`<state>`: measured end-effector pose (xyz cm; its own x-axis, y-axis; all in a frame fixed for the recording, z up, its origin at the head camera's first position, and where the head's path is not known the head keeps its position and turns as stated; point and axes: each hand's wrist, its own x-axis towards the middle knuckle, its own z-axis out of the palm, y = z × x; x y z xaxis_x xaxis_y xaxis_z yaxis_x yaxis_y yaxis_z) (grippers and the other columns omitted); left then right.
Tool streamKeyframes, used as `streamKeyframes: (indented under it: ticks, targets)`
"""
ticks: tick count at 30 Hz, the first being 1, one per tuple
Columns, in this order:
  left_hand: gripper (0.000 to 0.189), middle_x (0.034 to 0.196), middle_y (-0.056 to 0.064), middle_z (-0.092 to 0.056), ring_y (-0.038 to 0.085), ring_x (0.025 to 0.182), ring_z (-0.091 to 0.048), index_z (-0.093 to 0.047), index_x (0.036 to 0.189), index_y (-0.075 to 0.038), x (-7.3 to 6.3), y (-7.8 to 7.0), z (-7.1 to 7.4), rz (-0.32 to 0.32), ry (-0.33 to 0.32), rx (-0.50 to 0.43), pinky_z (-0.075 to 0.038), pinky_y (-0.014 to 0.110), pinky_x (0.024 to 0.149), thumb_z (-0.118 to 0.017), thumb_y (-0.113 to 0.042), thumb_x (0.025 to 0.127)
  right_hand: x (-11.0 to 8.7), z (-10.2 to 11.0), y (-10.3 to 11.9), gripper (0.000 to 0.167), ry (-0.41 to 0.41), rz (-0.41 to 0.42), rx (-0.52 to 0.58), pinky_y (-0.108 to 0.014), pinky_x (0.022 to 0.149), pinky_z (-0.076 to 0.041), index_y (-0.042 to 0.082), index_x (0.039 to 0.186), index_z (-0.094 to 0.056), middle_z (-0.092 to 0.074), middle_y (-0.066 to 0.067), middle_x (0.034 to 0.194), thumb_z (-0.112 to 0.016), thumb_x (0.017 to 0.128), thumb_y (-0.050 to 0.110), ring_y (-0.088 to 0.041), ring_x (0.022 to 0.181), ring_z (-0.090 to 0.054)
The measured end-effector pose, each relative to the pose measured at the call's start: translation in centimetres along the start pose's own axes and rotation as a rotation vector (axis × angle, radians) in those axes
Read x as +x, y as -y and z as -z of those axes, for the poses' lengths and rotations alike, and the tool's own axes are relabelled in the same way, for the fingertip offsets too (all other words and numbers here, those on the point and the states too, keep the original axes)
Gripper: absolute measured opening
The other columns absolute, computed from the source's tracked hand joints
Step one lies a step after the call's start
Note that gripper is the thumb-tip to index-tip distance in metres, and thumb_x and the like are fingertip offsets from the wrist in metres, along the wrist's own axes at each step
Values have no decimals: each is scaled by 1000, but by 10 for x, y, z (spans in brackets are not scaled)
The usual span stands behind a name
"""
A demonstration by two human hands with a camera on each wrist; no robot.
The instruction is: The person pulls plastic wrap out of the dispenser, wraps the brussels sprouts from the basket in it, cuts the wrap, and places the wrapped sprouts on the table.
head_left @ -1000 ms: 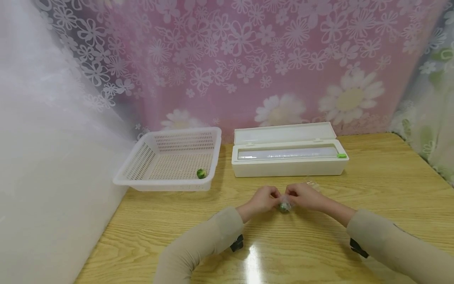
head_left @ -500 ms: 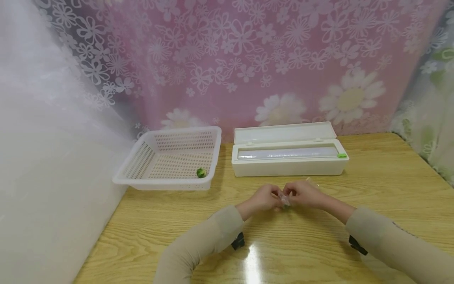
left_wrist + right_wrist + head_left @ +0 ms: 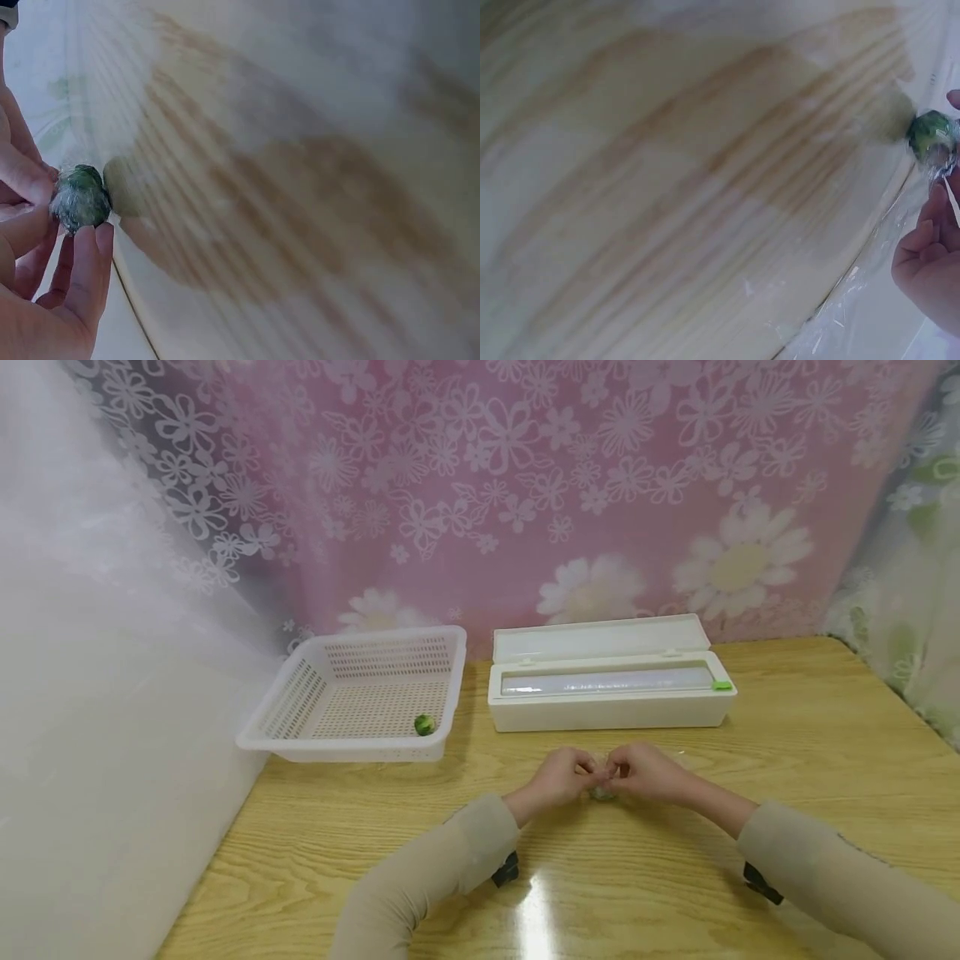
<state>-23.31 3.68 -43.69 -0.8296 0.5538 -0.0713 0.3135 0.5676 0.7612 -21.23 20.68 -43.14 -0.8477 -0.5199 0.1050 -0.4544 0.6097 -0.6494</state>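
Note:
A small green Brussels sprout (image 3: 602,792) wrapped in clear cling film (image 3: 939,166) is between my two hands, low over the table. My left hand (image 3: 558,777) holds the wrapped sprout from the left, with its fingertips against it. From the other side my right hand (image 3: 648,772) pinches the gathered film at the sprout, thumb and forefinger close to those of the left hand. Seen from the left wrist, the film lies tight and wrinkled over the sprout (image 3: 82,199). The hands hide most of it in the head view.
At the back left stands a white perforated basket (image 3: 341,744) with another sprout (image 3: 424,725) inside. Behind my hands is a white cling film dispenser (image 3: 611,713), lid raised, roll showing, with a green slider (image 3: 722,686). Loose film (image 3: 832,315) lies near the right hand.
Both hands stay in place while their fingers work the film. The film stood up between the fingertips half a second ago; now the fingertips have come together over the sprout.

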Motion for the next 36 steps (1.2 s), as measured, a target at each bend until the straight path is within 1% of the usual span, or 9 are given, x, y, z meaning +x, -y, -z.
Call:
streamKeyframes:
  ticks: [4,7,12,14,16,21,24,30,36]
  targets:
    - [7,77,-8,-59,2,67,-50,-65,77,-10,2,0,1,22,-6,9,-43,15,56,-64,-15,82,0,3,2,12,12,-15,27,-21,45,-35,7,75,-65,-55,3,63,-63,82,15,-4,50,-38]
    - [8,73,-5,-57,6,64,-53,-63,82,-7,4,1,2,55,26,-14,-44,18,55,-63,-16,83,1,4,2,14,14,-31,37,-21,45,-34,6,74,-64,-55,2,63,-60,85,15,-4,49,-36]
    - [14,73,2,-59,14,56,-60,-62,91,0,6,3,2,145,125,-204,-48,23,50,-57,-12,86,3,4,-2,12,23,-57,41,-21,45,-33,7,75,-62,-55,2,63,-60,84,15,-5,50,-36]
    - [12,74,3,-60,16,57,-61,-61,91,1,6,3,1,167,140,-273,-49,24,51,-57,-9,86,3,3,-3,11,22,-55,35,-21,46,-34,8,75,-62,-55,3,63,-61,83,15,-5,51,-38]
    - [9,75,3,-59,16,58,-60,-61,89,0,6,3,1,167,126,-293,-49,24,52,-58,-7,85,4,3,-3,10,10,-47,23,-22,48,-35,8,74,-62,-56,3,64,-63,82,14,-6,53,-40]
    - [5,78,-2,-56,13,58,-56,-59,84,-5,5,2,4,107,27,-219,-48,22,50,-63,-6,81,6,1,0,5,-64,-56,14,-23,51,-39,8,74,-62,-57,4,67,-66,78,9,-8,59,-46]
    - [6,79,-4,-55,10,59,-54,-59,83,-6,5,4,5,67,-8,-178,-47,21,49,-65,-5,80,7,1,1,4,-78,-59,35,-23,52,-42,6,75,-63,-58,3,69,-67,76,6,-10,61,-50]
    - [8,80,-5,-56,4,71,-50,-60,78,-9,5,6,5,8,-26,-46,-43,17,59,-68,-8,78,6,3,4,3,-44,-76,39,-23,52,-41,6,76,-64,-60,3,70,-67,77,8,-11,61,-48]
    - [9,77,-8,-56,4,73,-50,-61,77,-10,6,7,6,0,-7,4,-42,17,63,-70,-10,76,7,2,3,5,-41,-61,25,-22,51,-38,5,74,-64,-60,3,68,-65,79,7,-8,58,-44]
